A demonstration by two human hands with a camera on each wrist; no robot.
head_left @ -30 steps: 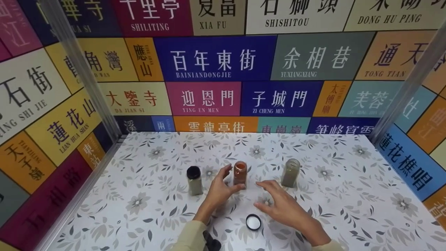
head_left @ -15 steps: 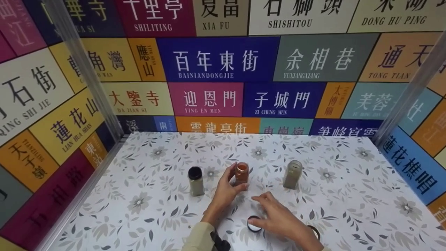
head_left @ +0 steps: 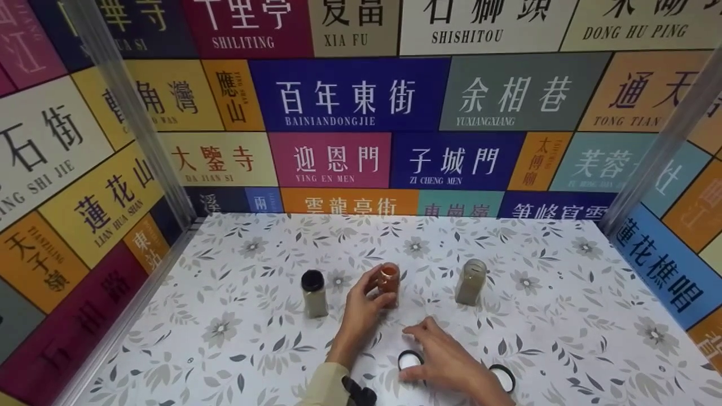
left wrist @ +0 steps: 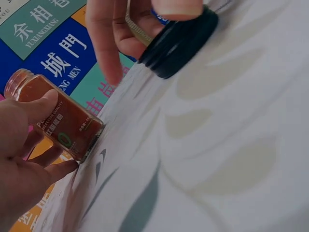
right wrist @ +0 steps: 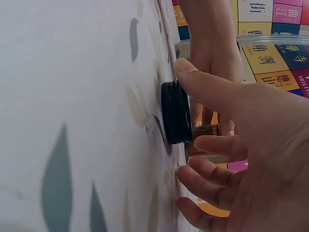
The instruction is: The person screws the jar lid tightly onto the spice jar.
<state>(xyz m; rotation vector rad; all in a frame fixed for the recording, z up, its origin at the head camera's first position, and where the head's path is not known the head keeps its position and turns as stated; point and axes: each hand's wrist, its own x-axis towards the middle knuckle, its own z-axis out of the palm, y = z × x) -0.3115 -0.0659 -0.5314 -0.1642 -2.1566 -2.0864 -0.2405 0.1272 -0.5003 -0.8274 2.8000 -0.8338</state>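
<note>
In the head view my left hand grips an uncapped glass spice jar of orange-red powder, standing upright on the table. The left wrist view shows the thumb across the front of the jar and the fingers behind and below. Nearer me, my right hand hovers around a black screw lid that lies with its pale inside up. Seen from the right wrist, the thumb is at one edge of the lid, and the loosely bent fingers lie beyond its other edge, without a clear grip.
Left of my left hand stands a black-capped jar of greyish powder. An uncapped jar of similar powder stands at the right. A second black lid lies by my right wrist. Patterned wall panels rise behind the floral-covered table.
My left hand has closed round the red-powder jar. My right hand has come down and toward me, over the near lid, bringing the second lid into sight.
</note>
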